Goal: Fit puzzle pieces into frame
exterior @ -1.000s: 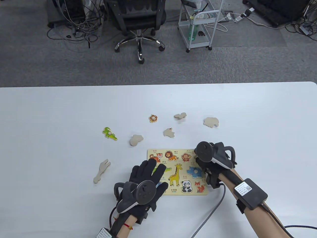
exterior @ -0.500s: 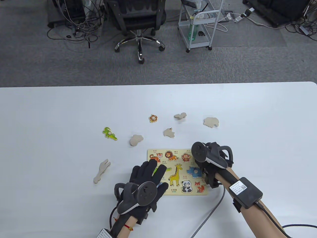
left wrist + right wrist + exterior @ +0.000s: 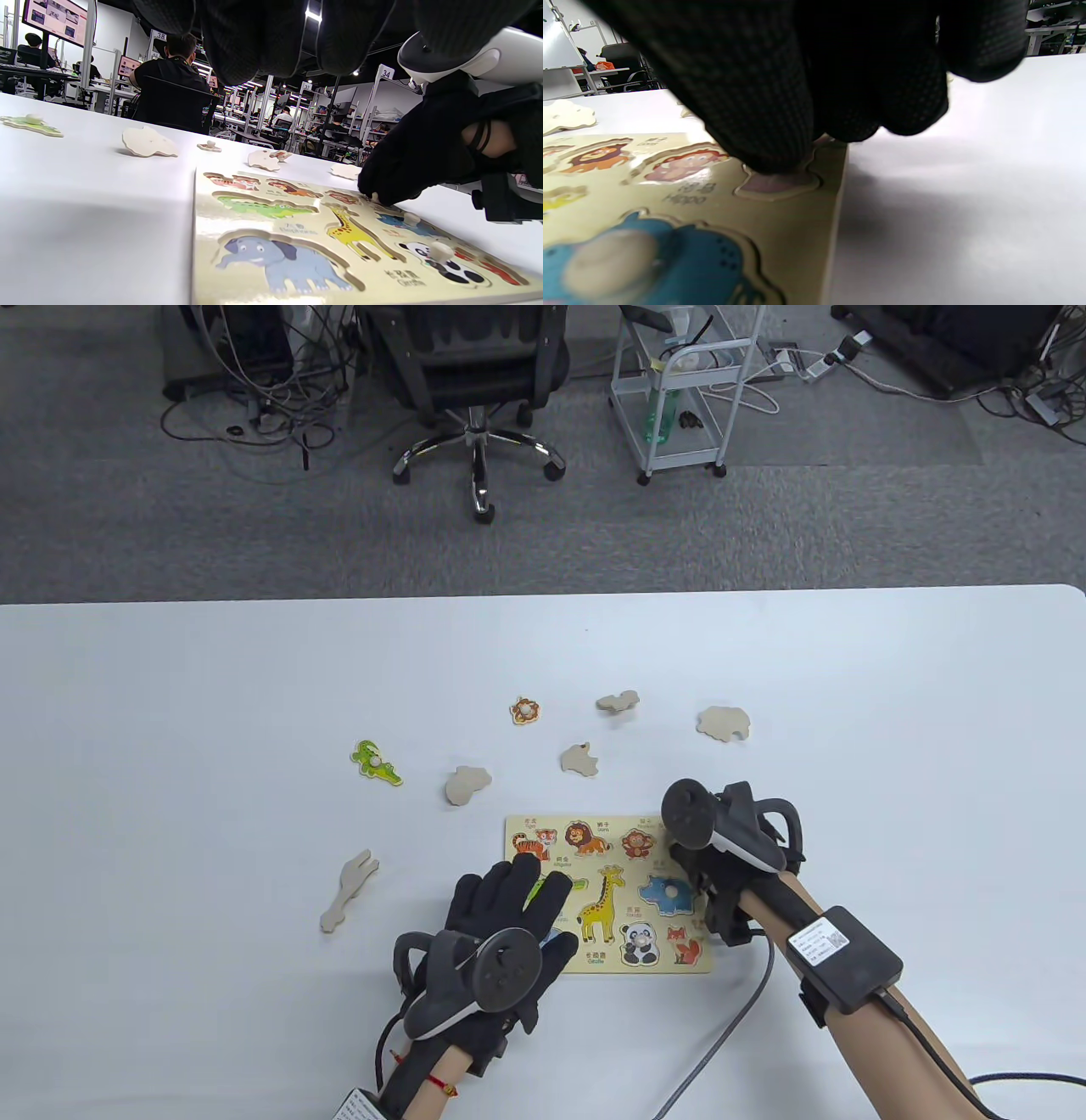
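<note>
The frame (image 3: 612, 963) lies flat on the white bench (image 3: 170, 687), near the middle of its near edge, with printed animals in its recesses. A pink piece (image 3: 780, 182) sits in the recess at the frame's far right corner, and the right hand (image 3: 721, 857) is directly over it, fingers (image 3: 763, 106) bunched and pressing down on it; whether they pinch its knob cannot be told, since the glove hides the contact. Just nearer on that same side a blue hippo (image 3: 668, 892) with a round knob is seated, and a panda (image 3: 638, 943) with a knob lies seated nearer the near edge. The left hand (image 3: 496, 933) rests flat with its fingers spread on the frame's left part, over the crocodile and elephant recesses, gripping nothing. Loose pieces lie on the bench beyond and to the left of the frame: a green crocodile (image 3: 376, 762) face up toward the left, a plain giraffe-shaped piece (image 3: 348, 891) face down nearer the near edge on the left, a blank piece (image 3: 467, 784) just beyond the frame's far left corner, a second blank (image 3: 580, 760) beyond the frame's far edge, an orange piece (image 3: 526, 711) with a knob farther out, another blank (image 3: 617, 701) beside it, and a larger blank (image 3: 724, 723) toward the right.
</note>
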Tool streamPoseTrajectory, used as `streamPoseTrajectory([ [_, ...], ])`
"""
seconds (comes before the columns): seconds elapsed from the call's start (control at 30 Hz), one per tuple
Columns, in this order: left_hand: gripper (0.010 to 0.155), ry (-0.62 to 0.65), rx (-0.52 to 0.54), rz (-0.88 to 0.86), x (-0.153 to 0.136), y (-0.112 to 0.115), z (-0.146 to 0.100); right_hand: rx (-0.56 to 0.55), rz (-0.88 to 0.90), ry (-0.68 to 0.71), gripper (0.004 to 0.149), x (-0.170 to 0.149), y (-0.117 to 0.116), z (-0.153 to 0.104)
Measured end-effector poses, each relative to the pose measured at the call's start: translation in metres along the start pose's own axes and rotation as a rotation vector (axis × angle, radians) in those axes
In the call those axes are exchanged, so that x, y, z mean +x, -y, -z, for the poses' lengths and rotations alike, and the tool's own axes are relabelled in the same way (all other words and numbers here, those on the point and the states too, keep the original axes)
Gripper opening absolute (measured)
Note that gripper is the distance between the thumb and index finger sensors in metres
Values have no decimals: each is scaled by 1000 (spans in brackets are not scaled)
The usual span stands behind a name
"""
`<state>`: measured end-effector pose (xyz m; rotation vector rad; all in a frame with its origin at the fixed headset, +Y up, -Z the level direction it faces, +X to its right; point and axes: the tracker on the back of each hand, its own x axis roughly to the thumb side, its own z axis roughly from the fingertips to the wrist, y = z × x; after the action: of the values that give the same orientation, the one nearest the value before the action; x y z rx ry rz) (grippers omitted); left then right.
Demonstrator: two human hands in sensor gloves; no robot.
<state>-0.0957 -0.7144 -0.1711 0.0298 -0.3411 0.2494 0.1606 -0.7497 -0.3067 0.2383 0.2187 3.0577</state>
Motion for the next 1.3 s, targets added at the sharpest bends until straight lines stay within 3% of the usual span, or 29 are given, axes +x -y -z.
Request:
streamPoseTrajectory([
  [0.23, 67, 2, -7, 5, 1, 0, 0, 60, 29, 15, 50, -4, 5, -2],
  [0.5, 67, -9, -6, 7, -1, 0, 1, 19, 130, -87, 53, -23, 51, 6],
  [0.7, 67, -20, -10, 19, -2, -1, 1, -1, 39, -180, 55, -45, 71, 34],
  [0.93, 67, -37, -15, 51, -5, -3, 2, 40, -29, -276, 64, -60, 62, 78],
  [1.1, 66, -40, -25, 56, -5, -3, 3, 109, -2, -347, 73, -55, 49, 107],
  [1.3, 66, -41, -38, 69, -5, -3, 3, 180, -101, -387, 77, -46, 33, 133],
])
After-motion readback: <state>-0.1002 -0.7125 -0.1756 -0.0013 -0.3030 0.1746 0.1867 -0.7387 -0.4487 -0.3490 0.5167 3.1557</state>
